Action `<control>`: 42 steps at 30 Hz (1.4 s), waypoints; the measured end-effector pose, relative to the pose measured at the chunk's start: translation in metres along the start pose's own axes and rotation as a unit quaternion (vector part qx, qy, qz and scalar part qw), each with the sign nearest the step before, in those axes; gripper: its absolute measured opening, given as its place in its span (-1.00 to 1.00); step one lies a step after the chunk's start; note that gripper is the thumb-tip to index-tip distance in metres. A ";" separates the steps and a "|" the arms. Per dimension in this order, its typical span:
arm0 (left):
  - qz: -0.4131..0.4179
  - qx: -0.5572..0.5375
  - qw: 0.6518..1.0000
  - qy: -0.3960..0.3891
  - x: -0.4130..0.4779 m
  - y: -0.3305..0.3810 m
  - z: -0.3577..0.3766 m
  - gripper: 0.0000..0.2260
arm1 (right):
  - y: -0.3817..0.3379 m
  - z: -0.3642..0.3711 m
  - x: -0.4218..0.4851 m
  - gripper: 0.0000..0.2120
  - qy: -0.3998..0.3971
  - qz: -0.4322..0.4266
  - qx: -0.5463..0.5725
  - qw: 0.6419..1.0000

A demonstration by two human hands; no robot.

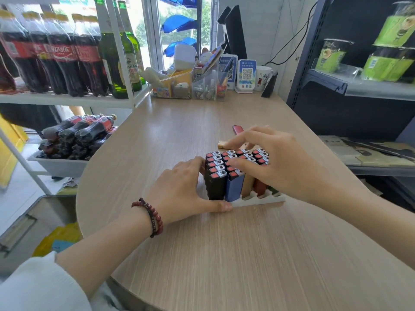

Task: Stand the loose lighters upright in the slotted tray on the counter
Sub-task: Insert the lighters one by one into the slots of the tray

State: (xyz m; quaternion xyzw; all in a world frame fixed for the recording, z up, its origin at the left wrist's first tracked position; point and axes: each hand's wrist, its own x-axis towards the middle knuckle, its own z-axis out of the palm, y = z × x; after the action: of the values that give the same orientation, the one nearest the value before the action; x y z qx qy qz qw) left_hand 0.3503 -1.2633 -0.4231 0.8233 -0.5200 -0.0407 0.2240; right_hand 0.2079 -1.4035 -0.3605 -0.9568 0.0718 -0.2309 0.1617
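Note:
A white slotted tray [258, 200] sits mid-counter, holding several upright lighters [216, 173] in black, blue, tan and red rows. My left hand [179, 189] grips the tray's left side, thumb along its front edge, fingers against the black lighters. My right hand [276, 158] lies spread over the lighter tops, its fingers pressing down on them, and hides the right rows. Behind the tray, a gold lighter [223, 143] lies flat under my right fingertips. A dark red lighter [238, 129] lies flat farther back.
The wooden counter [224, 254] has a curved left edge. At the back stand clear organiser boxes [190, 86], QR code stands [246, 74] and a mug [263, 77]. A bottle shelf [67, 63] stands on the left, and dark shelving [359, 86] on the right.

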 end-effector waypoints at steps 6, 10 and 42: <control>0.003 -0.005 1.000 0.005 -0.002 0.000 0.000 -0.17 | 0.009 -0.010 0.025 -0.78 0.012 0.017 -0.042 0.999; 0.002 0.001 1.000 -0.002 -0.002 0.000 -0.001 -0.17 | 0.034 -0.007 0.048 -0.83 0.021 0.049 -0.027 0.998; -0.009 -0.025 1.000 -0.002 0.000 -0.008 0.002 -0.21 | 0.092 0.041 0.097 -0.72 -0.228 0.227 -0.124 0.939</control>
State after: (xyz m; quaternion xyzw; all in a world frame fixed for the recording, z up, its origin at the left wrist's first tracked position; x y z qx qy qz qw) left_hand 0.3567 -1.2613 -0.4281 0.8219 -0.5118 -0.0577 0.2431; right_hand 0.3071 -1.4986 -0.3859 -0.9544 0.2766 0.0466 0.1020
